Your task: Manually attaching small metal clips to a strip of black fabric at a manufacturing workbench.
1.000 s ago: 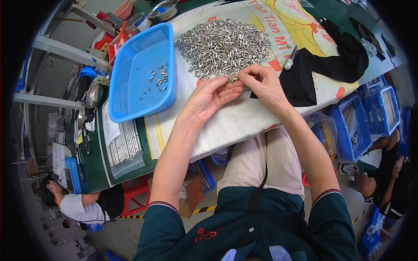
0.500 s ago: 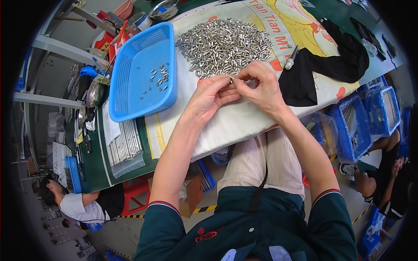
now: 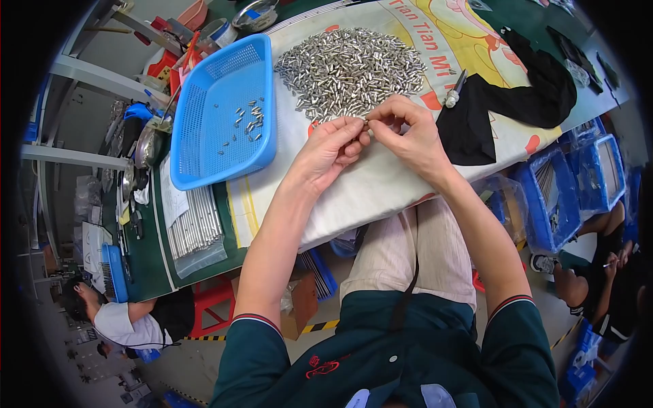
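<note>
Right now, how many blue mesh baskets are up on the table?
1. The blue basket sits to the left of the pile of metal pins, holding a few pins. More blue bins stand lower at the right, off the table.

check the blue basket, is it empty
No, the blue basket holds a small scatter of metal pieces on its mesh floor, far fewer than the big pile beside it.

Single head-worn fisheye view, looking steeply down, close over the table, edges bending outward
</note>
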Available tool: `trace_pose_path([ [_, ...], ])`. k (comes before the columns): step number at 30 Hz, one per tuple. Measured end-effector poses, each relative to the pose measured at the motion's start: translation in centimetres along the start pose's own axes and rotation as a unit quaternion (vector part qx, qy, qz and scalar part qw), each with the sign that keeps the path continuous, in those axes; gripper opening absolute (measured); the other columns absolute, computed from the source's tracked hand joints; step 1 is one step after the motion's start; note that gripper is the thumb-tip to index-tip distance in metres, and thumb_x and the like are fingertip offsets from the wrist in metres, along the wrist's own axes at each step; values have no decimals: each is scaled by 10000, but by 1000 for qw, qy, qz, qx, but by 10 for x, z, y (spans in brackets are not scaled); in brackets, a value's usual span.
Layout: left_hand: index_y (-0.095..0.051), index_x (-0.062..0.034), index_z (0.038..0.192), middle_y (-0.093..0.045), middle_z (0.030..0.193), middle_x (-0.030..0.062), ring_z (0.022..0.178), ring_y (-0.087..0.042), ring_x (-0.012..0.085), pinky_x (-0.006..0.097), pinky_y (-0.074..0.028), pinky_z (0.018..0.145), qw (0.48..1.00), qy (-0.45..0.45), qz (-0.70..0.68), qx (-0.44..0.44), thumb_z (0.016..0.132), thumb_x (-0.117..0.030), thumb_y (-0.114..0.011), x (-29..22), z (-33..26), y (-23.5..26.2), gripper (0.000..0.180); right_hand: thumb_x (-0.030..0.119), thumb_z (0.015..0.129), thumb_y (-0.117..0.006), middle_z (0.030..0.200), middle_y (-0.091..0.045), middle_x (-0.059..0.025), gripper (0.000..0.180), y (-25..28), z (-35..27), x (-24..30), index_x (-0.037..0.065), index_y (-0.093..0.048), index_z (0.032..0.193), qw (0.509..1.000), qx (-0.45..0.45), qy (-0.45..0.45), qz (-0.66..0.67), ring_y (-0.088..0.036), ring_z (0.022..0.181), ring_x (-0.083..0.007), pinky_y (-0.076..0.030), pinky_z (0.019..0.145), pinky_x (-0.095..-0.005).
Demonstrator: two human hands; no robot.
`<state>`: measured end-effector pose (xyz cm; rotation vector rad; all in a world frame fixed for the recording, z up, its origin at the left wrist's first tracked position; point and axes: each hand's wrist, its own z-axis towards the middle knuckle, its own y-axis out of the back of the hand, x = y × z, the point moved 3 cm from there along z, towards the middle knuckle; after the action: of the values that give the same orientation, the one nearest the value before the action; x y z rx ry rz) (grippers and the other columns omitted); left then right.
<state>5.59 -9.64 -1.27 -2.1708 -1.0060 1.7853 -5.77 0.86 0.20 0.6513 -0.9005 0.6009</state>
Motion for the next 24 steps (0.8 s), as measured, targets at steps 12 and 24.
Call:
trace_pose_path([
  [12, -573, -31, 913, -571, 728, 20, 539, -410, 30, 160, -281, 435, 1000, 3, 18, -7, 907, -167, -546, 0, -1, 0, 139, 135, 797, -628, 727, -586, 16, 127, 1, 0, -7, 10, -647, 799, 986, 57, -119, 101, -455, 605, -30, -371, 552, -189],
  [24, -558, -19, 918, -631, 832, 103, 640, -577, 105, 184, -474, 541, 1000, 11, -26, 11, 904, -156, -538, 1, 0, 1, 139, 134, 791, -603, 747, -611, -23, 135, 1, -1, -7, 9, -645, 818, 989, 31, -111, 89, -503, 636, -74, -396, 565, -222],
])
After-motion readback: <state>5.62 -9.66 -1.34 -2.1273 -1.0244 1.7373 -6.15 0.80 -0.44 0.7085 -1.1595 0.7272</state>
